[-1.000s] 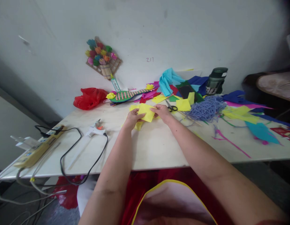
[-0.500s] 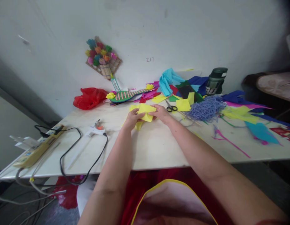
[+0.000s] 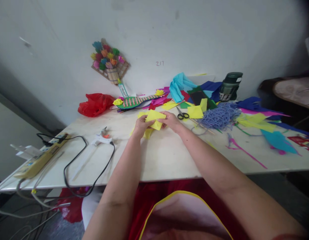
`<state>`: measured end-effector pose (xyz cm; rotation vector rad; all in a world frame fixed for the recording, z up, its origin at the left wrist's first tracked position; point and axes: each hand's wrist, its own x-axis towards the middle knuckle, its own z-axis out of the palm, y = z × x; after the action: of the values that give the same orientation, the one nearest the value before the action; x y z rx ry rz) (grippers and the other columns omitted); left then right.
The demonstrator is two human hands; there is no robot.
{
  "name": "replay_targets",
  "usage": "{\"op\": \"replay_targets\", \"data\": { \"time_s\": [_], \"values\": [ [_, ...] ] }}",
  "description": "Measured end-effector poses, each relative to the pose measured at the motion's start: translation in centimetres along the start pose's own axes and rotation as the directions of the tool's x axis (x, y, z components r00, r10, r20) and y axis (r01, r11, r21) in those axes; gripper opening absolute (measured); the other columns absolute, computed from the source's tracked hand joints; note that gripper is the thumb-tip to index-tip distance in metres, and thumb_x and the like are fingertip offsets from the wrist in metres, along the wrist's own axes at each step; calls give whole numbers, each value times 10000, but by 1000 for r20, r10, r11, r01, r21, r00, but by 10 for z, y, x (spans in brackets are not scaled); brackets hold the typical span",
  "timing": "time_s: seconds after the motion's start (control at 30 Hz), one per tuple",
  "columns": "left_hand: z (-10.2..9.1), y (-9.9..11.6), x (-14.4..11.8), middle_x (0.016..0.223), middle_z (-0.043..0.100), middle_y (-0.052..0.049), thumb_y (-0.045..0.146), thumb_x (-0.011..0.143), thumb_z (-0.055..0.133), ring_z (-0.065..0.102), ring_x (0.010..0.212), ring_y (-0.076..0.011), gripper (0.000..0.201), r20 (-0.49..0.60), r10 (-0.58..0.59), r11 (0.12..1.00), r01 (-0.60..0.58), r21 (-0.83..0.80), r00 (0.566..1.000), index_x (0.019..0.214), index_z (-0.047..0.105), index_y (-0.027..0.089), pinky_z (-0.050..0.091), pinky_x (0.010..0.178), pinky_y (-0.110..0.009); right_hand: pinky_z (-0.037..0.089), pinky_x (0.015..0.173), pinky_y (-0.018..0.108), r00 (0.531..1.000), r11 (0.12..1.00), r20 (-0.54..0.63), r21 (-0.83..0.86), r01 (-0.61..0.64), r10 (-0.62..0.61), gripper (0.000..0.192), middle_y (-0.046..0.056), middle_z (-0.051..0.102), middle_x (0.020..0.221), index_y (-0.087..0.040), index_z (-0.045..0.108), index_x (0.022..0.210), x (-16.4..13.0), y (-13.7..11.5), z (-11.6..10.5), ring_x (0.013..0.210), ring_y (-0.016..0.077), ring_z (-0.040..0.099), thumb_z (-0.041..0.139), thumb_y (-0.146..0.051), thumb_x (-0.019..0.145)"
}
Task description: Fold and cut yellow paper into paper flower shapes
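Between my two hands is a piece of yellow crepe paper [image 3: 155, 115], held just over the middle of the table. My left hand [image 3: 142, 125] pinches its left side, thumb on top. At the right edge, my right hand [image 3: 170, 120] grips the same piece, its fingers partly hidden behind the paper. More yellow paper [image 3: 148, 134] lies beneath and around my left fingers. Black-handled scissors [image 3: 182, 115] rest just right of my right hand. Behind my hands lies a green shape with a pink woven strip pattern [image 3: 134, 101] and yellow paper flowers at its ends.
On the left are a white glue gun [image 3: 102, 138], its black cord and a power strip [image 3: 42, 155]. A red plastic bag [image 3: 96, 105] sits at the back. To the right are a tangle of purple string [image 3: 220, 115], colored paper scraps and a dark green bottle [image 3: 229, 86].
The yellow paper between my hands has tilted slightly, its upper part shifting a little left. My hands stay in nearly the same place.
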<state>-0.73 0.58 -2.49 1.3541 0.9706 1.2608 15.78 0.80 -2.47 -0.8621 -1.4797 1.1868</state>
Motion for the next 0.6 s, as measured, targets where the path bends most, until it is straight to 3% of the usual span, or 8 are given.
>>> {"op": "replay_targets", "data": {
  "time_s": [0.4,0.6],
  "values": [
    [3,2,0,759,617,-39,323,494,719,578,612,-142,495,-67,25,998,-22,51,997,912,548,121,487,540,-269,443,395,205,999,998,39,-59,-20,22,533,-49,564,514,-129,467,1086,-3,-4,4,403,90,510,676,-160,597],
    [0,1,0,790,622,-46,315,496,720,591,634,-155,513,-41,21,1000,-21,17,999,938,541,127,499,554,-286,436,399,198,999,998,45,-59,-19,22,525,-51,562,532,-125,470,1085,-5,-8,4,394,74,490,659,-118,595]
  ]
}}
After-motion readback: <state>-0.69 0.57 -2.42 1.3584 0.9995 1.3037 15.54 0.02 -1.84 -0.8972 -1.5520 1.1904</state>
